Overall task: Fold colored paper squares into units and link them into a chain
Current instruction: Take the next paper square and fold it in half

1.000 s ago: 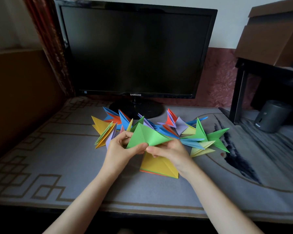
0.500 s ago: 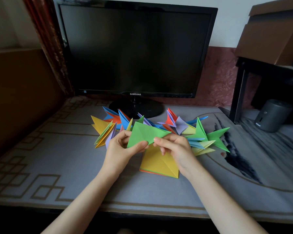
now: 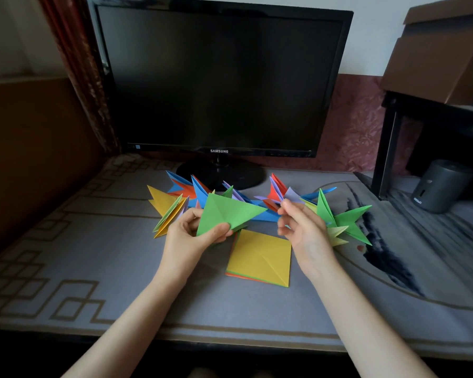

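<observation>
My left hand (image 3: 194,238) pinches a green folded paper triangle (image 3: 227,214) by its lower edge, thumb in front, and holds it above the mat. My right hand (image 3: 301,230) hovers to the right of the triangle, apart from it, fingers loosely bent and holding nothing. Below and between the hands lies a small stack of paper squares (image 3: 260,257), yellow on top, with orange and green edges showing. Behind the hands a chain of folded units (image 3: 339,216) in yellow, blue, orange, purple and green stretches across the mat.
A dark Samsung monitor (image 3: 219,77) stands at the back on a round foot (image 3: 221,174). A grey patterned mat (image 3: 99,268) covers the desk. At the right are a black stand leg (image 3: 385,148), a cardboard box (image 3: 443,47) and a grey cylinder (image 3: 440,186).
My right hand has let go of the green triangle and drawn away to the right. My left hand keeps holding it, raised slightly.
</observation>
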